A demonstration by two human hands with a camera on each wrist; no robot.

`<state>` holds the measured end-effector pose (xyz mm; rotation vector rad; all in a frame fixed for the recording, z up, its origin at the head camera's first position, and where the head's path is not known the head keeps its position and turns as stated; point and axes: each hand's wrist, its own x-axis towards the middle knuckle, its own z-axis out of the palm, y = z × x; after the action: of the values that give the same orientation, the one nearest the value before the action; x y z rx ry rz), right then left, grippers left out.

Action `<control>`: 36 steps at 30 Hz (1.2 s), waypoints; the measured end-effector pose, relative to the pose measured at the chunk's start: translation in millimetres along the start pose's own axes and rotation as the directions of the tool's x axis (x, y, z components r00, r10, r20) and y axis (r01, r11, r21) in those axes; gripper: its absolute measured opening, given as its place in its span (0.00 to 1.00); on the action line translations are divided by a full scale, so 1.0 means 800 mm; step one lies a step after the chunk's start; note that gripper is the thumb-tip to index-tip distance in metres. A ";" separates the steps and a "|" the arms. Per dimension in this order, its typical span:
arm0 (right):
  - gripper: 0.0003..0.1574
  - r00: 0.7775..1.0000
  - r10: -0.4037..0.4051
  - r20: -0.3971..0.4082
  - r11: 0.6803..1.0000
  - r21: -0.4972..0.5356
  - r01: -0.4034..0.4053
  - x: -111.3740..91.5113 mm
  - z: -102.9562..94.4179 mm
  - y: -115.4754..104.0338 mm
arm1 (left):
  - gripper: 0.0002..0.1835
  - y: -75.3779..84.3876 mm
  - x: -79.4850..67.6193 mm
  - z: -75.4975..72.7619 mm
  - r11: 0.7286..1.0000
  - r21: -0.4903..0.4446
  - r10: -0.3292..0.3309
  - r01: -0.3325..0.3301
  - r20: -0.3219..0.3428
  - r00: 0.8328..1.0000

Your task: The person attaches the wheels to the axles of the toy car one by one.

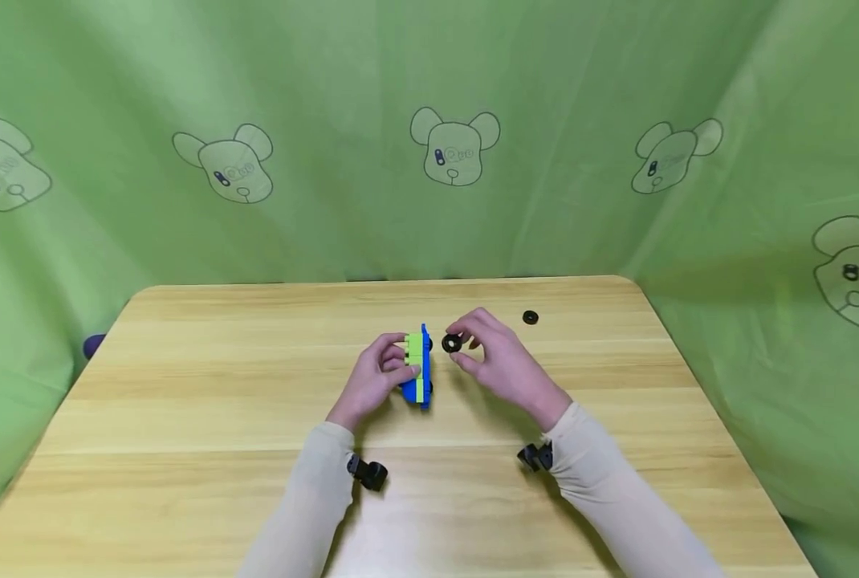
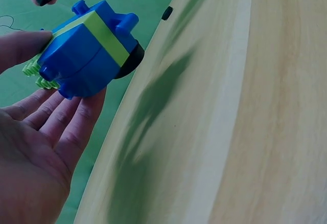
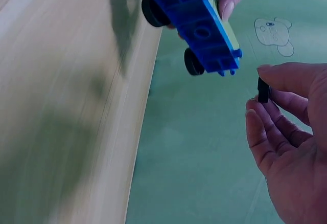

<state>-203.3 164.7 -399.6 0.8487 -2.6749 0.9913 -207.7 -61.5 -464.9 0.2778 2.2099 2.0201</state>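
Note:
My left hand (image 1: 373,380) grips a blue and lime-green toy car (image 2: 76,55) built of plastic bricks, thumb on one side and fingers on the other. The car is tipped on its side above the table, its blue underside (image 3: 202,32) turned toward my right hand. Two black wheels (image 3: 193,61) show along one side of that underside in the right wrist view. Between thumb and fingertips my right hand (image 1: 507,363) pinches a loose black wheel (image 1: 452,343), held just right of the car and apart from it.
Another black wheel (image 1: 531,318) lies on the wooden table (image 1: 205,385) toward the far right. A green curtain (image 1: 343,225) with printed mouse heads hangs behind and around the table. A purple object (image 1: 93,345) shows past the left edge.

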 end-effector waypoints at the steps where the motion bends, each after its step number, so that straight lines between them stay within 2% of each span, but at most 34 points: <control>1: 0.21 1.000 -0.002 0.002 1.000 0.002 0.002 0.001 0.002 -0.002 | 0.32 0.000 0.000 0.000 1.000 -0.006 -0.003 0.003 0.002 1.000; 12: 0.21 0.999 -0.034 0.026 0.998 0.052 0.032 0.009 0.022 -0.011 | 0.32 -0.002 -0.001 0.002 0.999 -0.049 -0.011 0.013 0.040 0.999; 21: 0.21 0.999 -0.041 0.017 0.999 0.035 0.040 0.011 0.030 -0.012 | 0.31 -0.003 -0.004 0.002 0.999 -0.045 0.024 -0.023 0.032 0.999; 29: 0.21 1.000 -0.006 0.023 1.000 0.023 0.006 0.010 0.034 -0.011 | 0.30 -0.003 -0.004 0.001 0.999 -0.036 0.017 -0.015 0.057 0.998; 30: 0.21 1.000 -0.005 0.021 1.000 0.031 0.005 0.011 0.034 -0.011 | 0.30 0.003 -0.006 0.001 0.999 -0.038 0.010 -0.008 0.060 0.998; 36: 0.21 1.000 0.016 0.022 0.998 0.055 -0.017 0.010 0.037 -0.009 | 0.31 0.006 -0.008 -0.001 0.998 -0.057 -0.019 0.023 0.064 0.998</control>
<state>-204.6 137.2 -415.6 0.8544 -2.6879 1.0708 -201.2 -63.6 -460.6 0.3062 2.1053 2.0309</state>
